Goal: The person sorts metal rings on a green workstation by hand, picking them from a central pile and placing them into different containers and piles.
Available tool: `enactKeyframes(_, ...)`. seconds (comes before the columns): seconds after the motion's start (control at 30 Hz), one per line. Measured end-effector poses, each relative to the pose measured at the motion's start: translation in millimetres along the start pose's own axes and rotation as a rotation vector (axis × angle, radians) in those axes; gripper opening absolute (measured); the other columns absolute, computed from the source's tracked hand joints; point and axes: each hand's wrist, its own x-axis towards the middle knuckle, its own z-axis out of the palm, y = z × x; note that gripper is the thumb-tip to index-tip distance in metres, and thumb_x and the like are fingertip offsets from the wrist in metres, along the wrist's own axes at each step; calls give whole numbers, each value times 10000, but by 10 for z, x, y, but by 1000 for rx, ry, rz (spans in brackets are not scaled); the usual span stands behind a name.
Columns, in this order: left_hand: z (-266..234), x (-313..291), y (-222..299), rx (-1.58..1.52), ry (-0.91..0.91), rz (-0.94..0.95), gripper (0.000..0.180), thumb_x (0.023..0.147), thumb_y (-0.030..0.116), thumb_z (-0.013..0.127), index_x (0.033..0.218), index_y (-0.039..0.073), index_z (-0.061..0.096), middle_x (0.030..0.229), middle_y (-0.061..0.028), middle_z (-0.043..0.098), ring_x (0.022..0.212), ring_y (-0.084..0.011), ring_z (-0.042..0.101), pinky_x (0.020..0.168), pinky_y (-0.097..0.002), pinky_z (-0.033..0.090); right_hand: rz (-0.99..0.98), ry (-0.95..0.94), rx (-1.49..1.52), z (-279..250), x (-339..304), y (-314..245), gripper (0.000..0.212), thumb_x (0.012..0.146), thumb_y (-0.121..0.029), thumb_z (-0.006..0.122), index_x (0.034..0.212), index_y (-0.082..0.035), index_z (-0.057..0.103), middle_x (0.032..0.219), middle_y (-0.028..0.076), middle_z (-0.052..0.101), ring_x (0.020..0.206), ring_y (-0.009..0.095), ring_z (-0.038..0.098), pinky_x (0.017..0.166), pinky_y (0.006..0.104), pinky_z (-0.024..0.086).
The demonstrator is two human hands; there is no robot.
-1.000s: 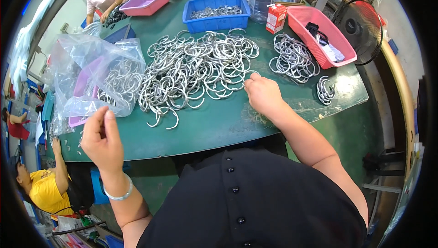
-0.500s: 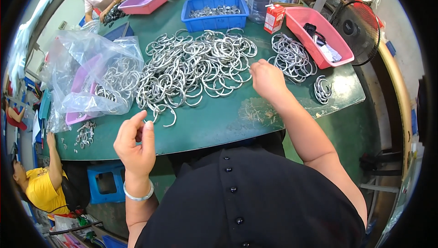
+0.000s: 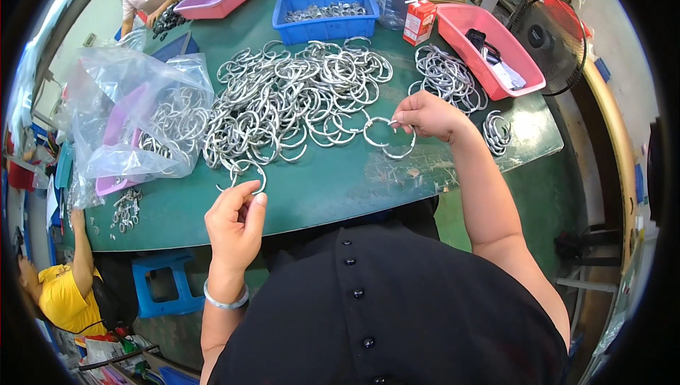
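Printed on the red-and-white carton, upright on the green desk just beside the pink basket: in pale characters, too small to make out. Marked at the hub of the black fan, to the right of the basket: with a small light patch, likewise illegible. Readable word for word: none.

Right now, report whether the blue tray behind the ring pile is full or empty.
Partly filled: the blue tray holds small silver pieces, with bare inner wall showing above them.
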Motion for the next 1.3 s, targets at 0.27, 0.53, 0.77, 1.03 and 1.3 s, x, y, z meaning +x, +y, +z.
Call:
enactKeyframes(0.27, 104, -25, -65, -26, -98, -63, 147, 762, 17, 589, 900, -36, 589, 709, -31, 554, 594, -52, 481, 535, -179, 391, 78, -349, 341, 417, 66, 121, 148, 821, -104, 523, 813, 27, 590, 567, 6, 519, 381, 31, 332, 344, 168, 221)
enactKeyframes(0.53, 266, -104, -220, -147, -263, -241, 202, 783, 55, 578, 968, -27, 575, 735, -14, 552, 592, -44, 476, 550, -176, 396, 155, -416, 543, 882, 52, 68, 133, 824, -85, 508, 826, 32, 570, 575, 24, 517, 361, 33, 342, 319, 174, 238)
enactKeyframes(0.77, 469, -54, -222, -155, -406, -117, 346, 762, -27, 543, 1103, 28, 522, 754, -20, 538, 562, -50, 439, 538, -187, 385, 162, -438, 593, 1059, 44, 43, 161, 847, -108, 500, 845, 36, 572, 577, 28, 520, 364, 36, 343, 327, 171, 255)
enactKeyframes(1.03, 536, 66, -372, 5, -358, 131, 208, 726, -44, 558, 917, 23, 603, 813, -101, 580, 693, -208, 576, 629, -278, 455, 167, -471, 567, 1101, 30, 3, 155, 842, -99, 496, 846, 39, 566, 584, 31, 519, 366, 38, 350, 330, 173, 257)
enactKeyframes(1.3, 513, 125, -478, 256, -275, 382, 250, 692, -65, 549, 911, 37, 613, 880, -108, 569, 768, -267, 565, 673, -309, 460, 18, -411, 679, 1077, -57, -65, 155, 852, -107, 491, 866, 33, 556, 612, 35, 528, 371, 44, 368, 337, 178, 279)
